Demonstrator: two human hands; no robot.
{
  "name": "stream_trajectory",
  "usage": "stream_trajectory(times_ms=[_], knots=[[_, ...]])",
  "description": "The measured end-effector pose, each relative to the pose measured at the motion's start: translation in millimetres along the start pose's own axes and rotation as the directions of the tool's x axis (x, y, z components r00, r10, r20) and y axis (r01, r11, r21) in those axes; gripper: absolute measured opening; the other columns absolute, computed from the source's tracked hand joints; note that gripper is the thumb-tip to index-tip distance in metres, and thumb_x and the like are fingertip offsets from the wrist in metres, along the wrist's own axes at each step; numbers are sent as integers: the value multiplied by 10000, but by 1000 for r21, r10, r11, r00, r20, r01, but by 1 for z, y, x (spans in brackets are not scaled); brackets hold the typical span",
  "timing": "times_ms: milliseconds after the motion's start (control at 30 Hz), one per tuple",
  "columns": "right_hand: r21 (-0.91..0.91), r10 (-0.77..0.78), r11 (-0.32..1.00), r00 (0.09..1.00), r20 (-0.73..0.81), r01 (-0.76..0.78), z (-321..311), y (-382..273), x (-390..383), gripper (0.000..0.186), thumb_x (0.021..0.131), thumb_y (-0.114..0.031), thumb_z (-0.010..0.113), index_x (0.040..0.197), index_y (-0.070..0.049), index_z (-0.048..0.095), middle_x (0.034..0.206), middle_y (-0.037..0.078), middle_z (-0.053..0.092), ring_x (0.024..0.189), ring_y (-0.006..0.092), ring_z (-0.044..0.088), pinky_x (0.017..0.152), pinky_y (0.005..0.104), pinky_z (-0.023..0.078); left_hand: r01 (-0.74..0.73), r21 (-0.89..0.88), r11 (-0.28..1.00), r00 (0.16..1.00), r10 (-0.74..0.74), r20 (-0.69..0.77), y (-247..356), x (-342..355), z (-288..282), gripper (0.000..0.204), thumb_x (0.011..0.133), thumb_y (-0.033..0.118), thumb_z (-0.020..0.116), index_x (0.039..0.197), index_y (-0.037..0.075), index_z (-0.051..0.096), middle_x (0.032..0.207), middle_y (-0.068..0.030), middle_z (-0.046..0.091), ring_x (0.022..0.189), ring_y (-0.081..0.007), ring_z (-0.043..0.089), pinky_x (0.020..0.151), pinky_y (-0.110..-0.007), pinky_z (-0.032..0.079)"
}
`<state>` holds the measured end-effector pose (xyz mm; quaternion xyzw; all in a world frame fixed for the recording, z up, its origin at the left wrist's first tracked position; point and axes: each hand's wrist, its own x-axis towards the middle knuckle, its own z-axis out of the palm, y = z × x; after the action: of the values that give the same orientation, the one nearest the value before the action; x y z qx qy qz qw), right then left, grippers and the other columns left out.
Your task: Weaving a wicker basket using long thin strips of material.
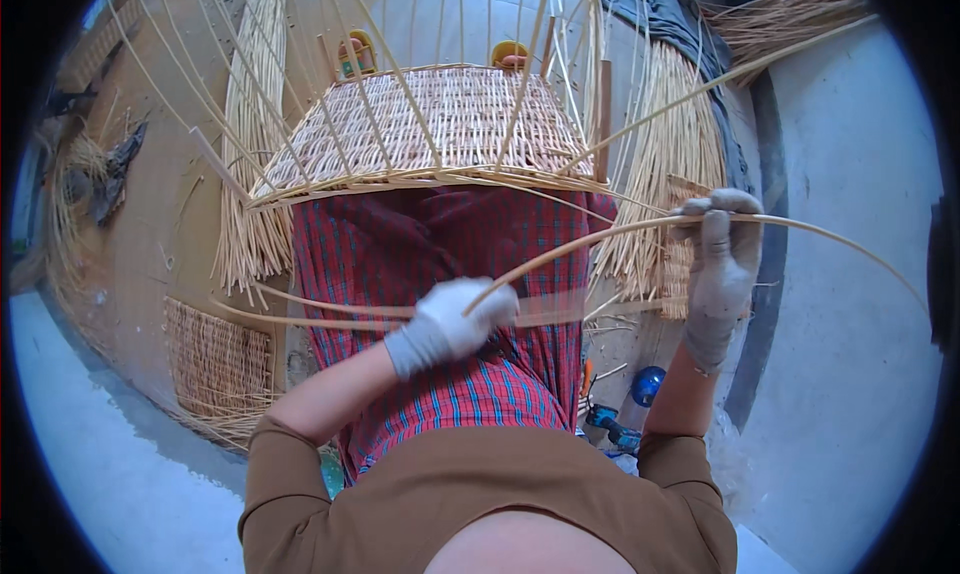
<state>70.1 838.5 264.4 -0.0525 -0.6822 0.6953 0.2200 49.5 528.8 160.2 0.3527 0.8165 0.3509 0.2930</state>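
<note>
A woven wicker panel [440,124] lies over my lap, with long pale rods standing up around its edge and wooden sticks [604,119] at its corners. My left hand [455,319], in a whitish glove and slightly blurred, is closed around a bent willow rod [580,242] below the panel's near edge. That rod arches up to the right into my gloved right hand [722,259], whose fingers are wrapped over it. Its thin end curves down past the right hand. Two rod lengths [320,322] stretch leftward from the left hand, in front of the red checked cloth [470,394].
Bundles of pale rods lie on the floor left [252,124] and right [665,154]. A darker rod bundle [790,22] is at the upper right beside dark cloth [645,14]. Another woven panel [215,354] lies lower left. A blue ball [648,385] and a teal power tool [615,432] sit by my right elbow.
</note>
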Motion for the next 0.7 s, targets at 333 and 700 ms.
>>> stream_trajectory(times_ms=[333,700], knots=[[185,108,979,990,-87,-90,-13,14,31,206,1094,-181,681,1263,-66,650,1046,92,748,914,173,744,788,320,647,37,451,892,691,303,-656,-48,54,-22,386,920,231,805,1285,135,728,1282,-60,698,1039,-288,686,945,-419,542],[-66,185,978,969,-166,-198,16,80,-23,66,1099,-154,674,1127,-98,652,1001,56,748,884,154,735,791,322,651,-155,448,881,706,415,-573,-40,11,-36,195,873,267,830,988,178,701,976,16,653,844,-232,624,770,-405,477]])
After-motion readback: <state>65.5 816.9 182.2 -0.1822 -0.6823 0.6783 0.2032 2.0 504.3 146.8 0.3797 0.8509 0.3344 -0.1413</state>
